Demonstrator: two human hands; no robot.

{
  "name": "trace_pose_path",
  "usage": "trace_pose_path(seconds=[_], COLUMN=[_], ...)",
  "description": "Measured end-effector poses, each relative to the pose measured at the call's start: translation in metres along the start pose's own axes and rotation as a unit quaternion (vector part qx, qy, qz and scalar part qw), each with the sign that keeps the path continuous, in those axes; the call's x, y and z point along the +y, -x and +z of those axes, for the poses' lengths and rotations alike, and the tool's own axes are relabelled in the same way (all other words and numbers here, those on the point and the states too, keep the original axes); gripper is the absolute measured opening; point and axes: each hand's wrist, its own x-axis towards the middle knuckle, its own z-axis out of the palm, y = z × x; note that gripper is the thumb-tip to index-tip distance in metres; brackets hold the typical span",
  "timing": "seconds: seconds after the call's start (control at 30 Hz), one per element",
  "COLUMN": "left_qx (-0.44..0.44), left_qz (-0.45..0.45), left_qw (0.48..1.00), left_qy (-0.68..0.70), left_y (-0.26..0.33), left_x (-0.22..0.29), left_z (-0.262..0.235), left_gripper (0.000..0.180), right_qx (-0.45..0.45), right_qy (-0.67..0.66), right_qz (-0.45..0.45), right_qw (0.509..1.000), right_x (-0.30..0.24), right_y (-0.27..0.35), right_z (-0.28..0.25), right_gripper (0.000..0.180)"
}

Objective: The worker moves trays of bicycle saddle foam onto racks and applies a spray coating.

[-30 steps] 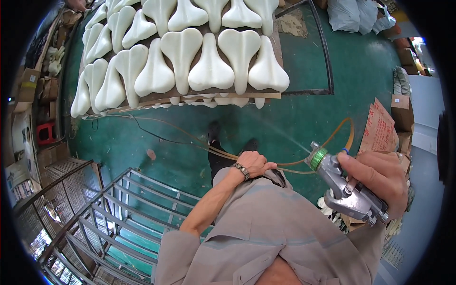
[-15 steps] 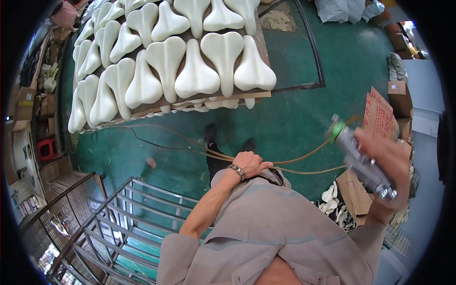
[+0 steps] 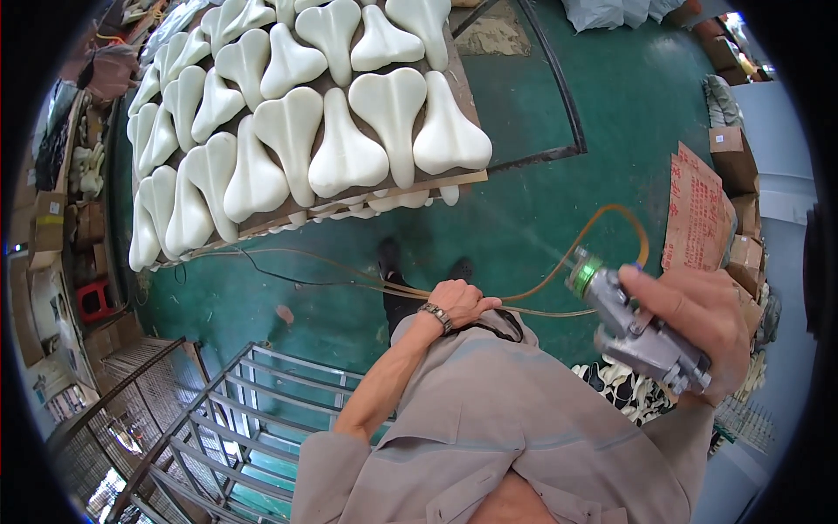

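Head view: spray gun (image 3: pixel 635 325) lower and sharper than half a second ago, I see board of white saddle forms (image 3: pixel 305 131) shifted right. Gun's long axis diagonal, green nozzle pointing upper left toward forms. Right hand (image 3: pixel 698 314) wrapped tight around gun; left hand (image 3: pixel 458 301) loosely curled at waist, gripping hoses (image 3: pixel 559 271).
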Motion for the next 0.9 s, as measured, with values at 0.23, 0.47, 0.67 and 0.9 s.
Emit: trace_pose_path(seconds=[0.23, 0.47, 0.67, 0.9], left_qx=[-0.011, -0.015, -0.015, -0.028], left_qz=[0.015, 0.006, 0.014, 0.003], left_qw=[1.000, 1.000, 1.000, 0.999], left_qy=[0.006, -0.002, -0.008, -0.014], left_y=[-0.005, -0.011, -0.018, -0.022], left_x=[0.008, 0.011, 0.022, 0.033], left_z=[0.001, 0.011, 0.020, 0.029], left_gripper=[0.069, 0.068, 0.070, 0.072], right_qx=[0.159, -0.051, 0.118, 0.005], right_qy=[-0.014, -0.031, -0.005, -0.039], right_qz=[0.094, -0.102, -0.014, 0.117], right_qw=[0.983, 0.993, 0.993, 0.992], right_x=[-0.012, 0.023, 0.037, 0.042], right_y=[-0.008, 0.025, 0.018, 0.051], right_z=[0.010, -0.004, -0.002, -0.015], right_gripper=[0.060, 0.058, 0.063, 0.066])
